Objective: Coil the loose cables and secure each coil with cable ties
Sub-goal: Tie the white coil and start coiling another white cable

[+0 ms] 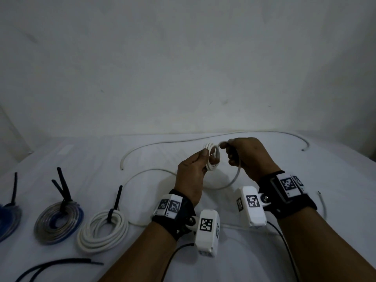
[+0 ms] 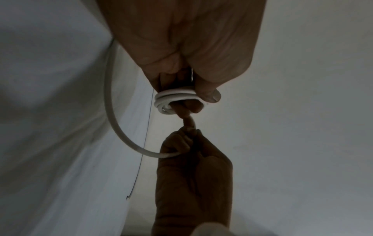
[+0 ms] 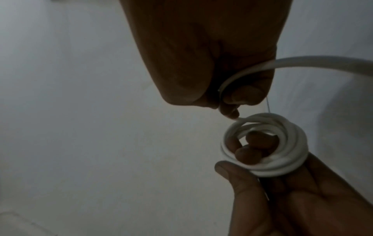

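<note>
A small coil of white cable is held above the white-covered surface, near its middle and toward the back. The coil is clamped by the left hand: the thumb is pressed on the outside of the turns, and two fingertips are seen poking through the ring in the right wrist view. The grip of the right hand is closed on the free run of the same cable, just beside the coil; the cable is pinched between thumb and curled fingers and arcs down from the fist to the surface.

The rest of the white cable is spread loosely around the hands. One long stretch is laid in a wide curve behind them, from a cut end at the left to another end at the far right. A further white end is seen to the right of the right wrist.

To the left, well apart from the hands, three finished coils are lined up: a white coil bound with a black cable tie, a grey and blue coil with two black tie tails standing up, and a blue coil, partly cut off by the edge, with its own black tie. A loose dark cable is laid at the near left. Nothing is placed between the hands and the held coil; only the loose white loops are crossed beneath them.
</note>
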